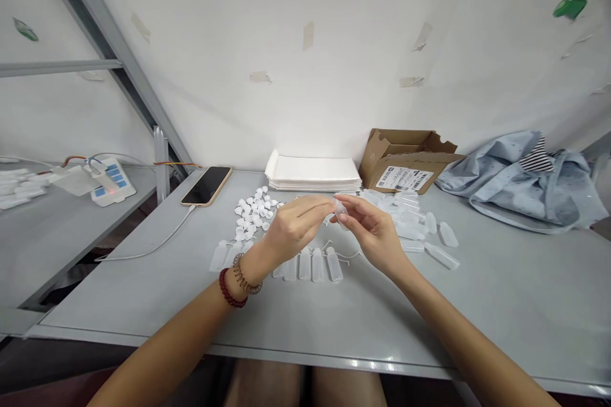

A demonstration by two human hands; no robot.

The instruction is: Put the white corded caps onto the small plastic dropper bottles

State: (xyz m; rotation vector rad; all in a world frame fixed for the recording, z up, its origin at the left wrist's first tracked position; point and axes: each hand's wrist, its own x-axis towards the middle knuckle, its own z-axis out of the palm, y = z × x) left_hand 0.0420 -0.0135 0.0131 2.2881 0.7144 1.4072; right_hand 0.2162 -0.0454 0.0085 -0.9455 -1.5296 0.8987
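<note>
My left hand [296, 226] and my right hand [372, 229] meet above the grey table [501, 305], both pinched on one small clear plastic bottle [340, 210] held between the fingertips. Below the hands a row of several clear bottles [305, 264] lies side by side on the table. A heap of small white caps [252, 213] sits just left of my left hand. More loose clear bottles [420, 226] lie scattered to the right of my right hand. Two bracelets circle my left wrist.
A phone [207, 186] on a white cable lies at the back left. A stack of white sheets [312, 173] and an open cardboard box [405, 159] stand against the wall. Blue-grey cloth [520, 181] is heaped at the right. A second table at left holds a white device [112, 181].
</note>
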